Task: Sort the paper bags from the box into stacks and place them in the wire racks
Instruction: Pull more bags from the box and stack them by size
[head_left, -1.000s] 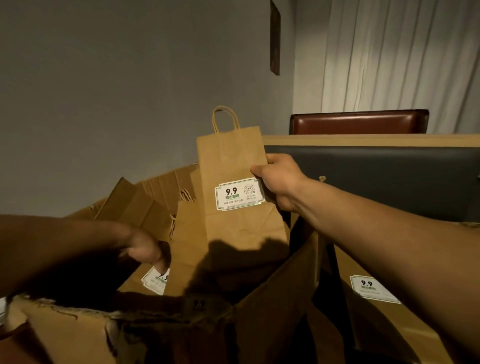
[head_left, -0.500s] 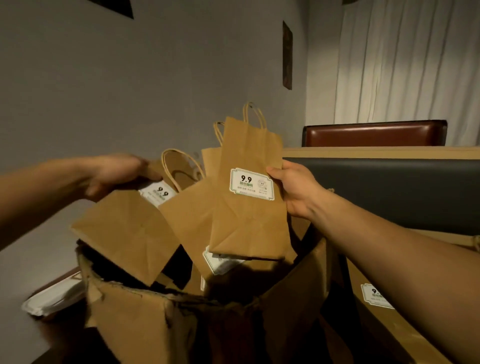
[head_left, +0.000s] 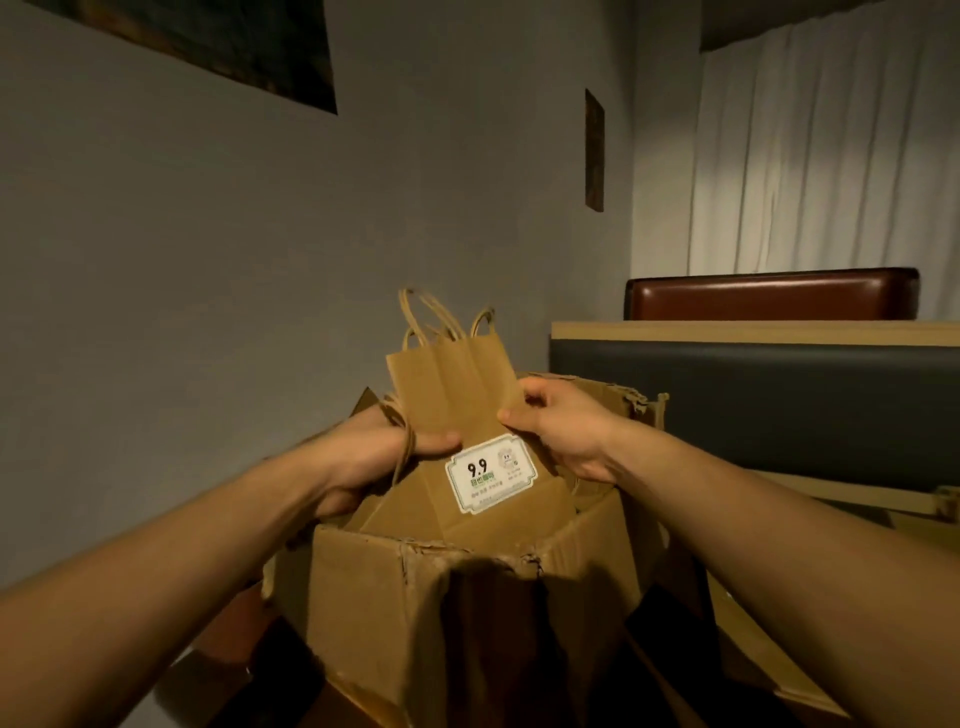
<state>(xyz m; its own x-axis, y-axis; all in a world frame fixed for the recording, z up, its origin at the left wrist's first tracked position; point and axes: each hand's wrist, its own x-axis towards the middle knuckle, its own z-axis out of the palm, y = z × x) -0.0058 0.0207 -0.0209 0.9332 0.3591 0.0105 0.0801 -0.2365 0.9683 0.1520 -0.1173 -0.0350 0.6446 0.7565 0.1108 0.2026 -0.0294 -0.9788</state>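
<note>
Bags (head_left: 457, 395) above box (head_left: 363, 597) | left hand (head_left: 384, 457), right hand (head_left: 561, 431) pinching opposite edges

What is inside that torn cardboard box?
Brown paper bags stand up out of the cardboard box, gripped by the left hand and right hand. The box's walls hide whatever lies deeper.

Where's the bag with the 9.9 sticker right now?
In the head view it stands centre frame, the front bag of a bunch held above the open cardboard box, the left hand and right hand gripping its two sides.
</note>
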